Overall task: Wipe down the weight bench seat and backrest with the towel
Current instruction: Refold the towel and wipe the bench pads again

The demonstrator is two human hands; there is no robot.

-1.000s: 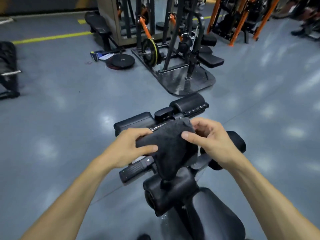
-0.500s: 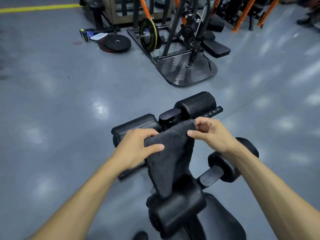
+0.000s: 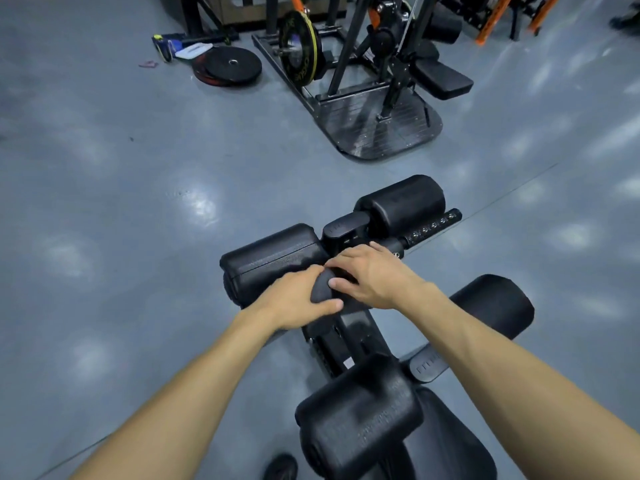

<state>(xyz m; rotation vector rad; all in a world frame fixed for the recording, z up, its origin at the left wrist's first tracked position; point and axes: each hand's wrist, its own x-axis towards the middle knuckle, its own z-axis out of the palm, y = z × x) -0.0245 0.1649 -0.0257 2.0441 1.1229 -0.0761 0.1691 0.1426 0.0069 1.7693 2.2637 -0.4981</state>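
The black weight bench runs away from me, its seat pad (image 3: 450, 441) at the bottom edge and several black roller pads (image 3: 273, 258) further out. The dark grey towel (image 3: 325, 289) is bunched small between both hands, mostly hidden by them, above the bench's centre post. My left hand (image 3: 298, 299) grips the towel from the left with the thumb across it. My right hand (image 3: 374, 275) lies over the towel from the right, fingers curled onto it. The backrest is out of view.
A black machine with a ridged footplate (image 3: 377, 126) and a yellow-rimmed weight plate (image 3: 299, 46) stands ahead. Loose plates (image 3: 228, 65) lie on the grey floor at the left. Orange rack legs (image 3: 491, 26) are at the top right. A dark shoe (image 3: 280, 467) shows at the bottom.
The towel hung open between my hands; now it is gathered into a small bundle and my hands have come together over it. The view has tilted down and closer to the bench.
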